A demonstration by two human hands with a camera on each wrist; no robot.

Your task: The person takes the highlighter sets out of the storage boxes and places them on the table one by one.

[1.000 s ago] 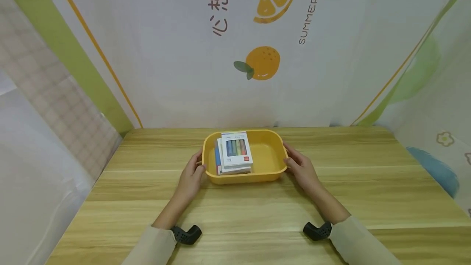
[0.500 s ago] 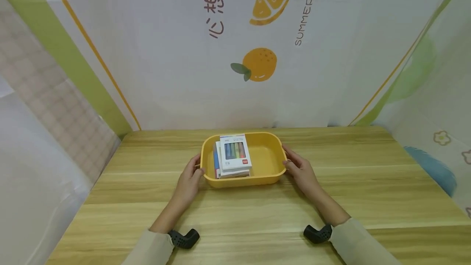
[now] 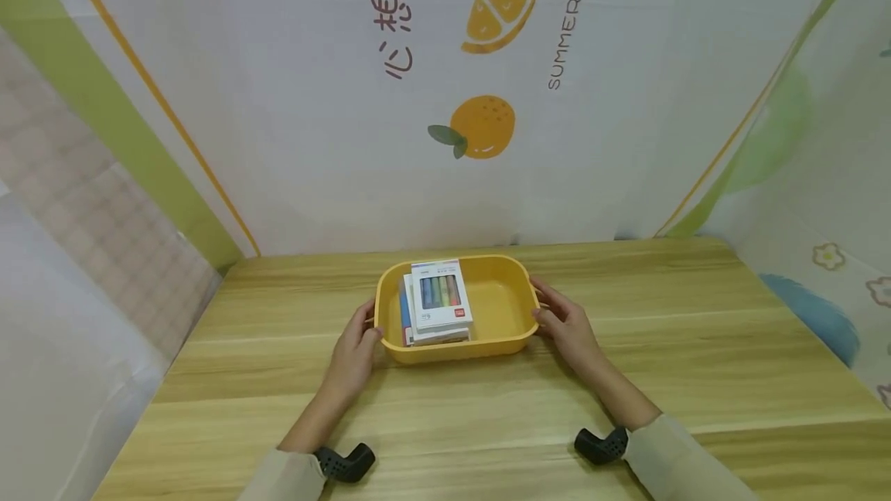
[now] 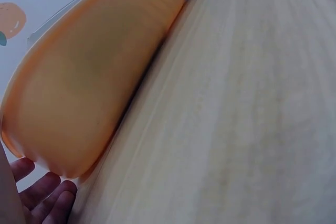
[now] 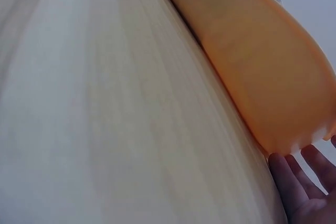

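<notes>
Landmark = yellow tray [image 3: 497,340], sitting on the wooden table [image 3: 487,416] approx. mid-width, toward the far edge near the printed backdrop [image 3: 445,99]. Left of tray: left hand [image 3: 355,350] flat against the tray's left end wall, fingers mostly straight w/ tips at the rim; left wrist view shows the fingertips [image 4: 44,195] loose and spread just beside the tray's rounded corner [image 4: 89,98], not curled round it, touching or nearly so; can't tell exactly. Below-left of tray, at the near table edge: black wrist mount [image 3: 344,462] by the pale sleeve [image 3: 278,478]. Inside tray, left half: white box of coloured pens [image 3: 440,304] lying flat on top of a small stack of other boxes [image 3: 405,319], stack pushed against the tray's left wall; right half of tray bare floor. Right of tray: right hand [image 3: 567,325] against the right end wall, fingers extended and relaxed, thumb near the rim; right wrist view shows open fingers [image 5: 299,182] just beside the tray's corner [image 5: 262,77], no wrap-around grip visible. Below-right of tray: second black wrist mount [image 3: 600,443] at the other sleeve [image 3: 682,462]. Tray bottom rests on the table in both wrist views.
</notes>
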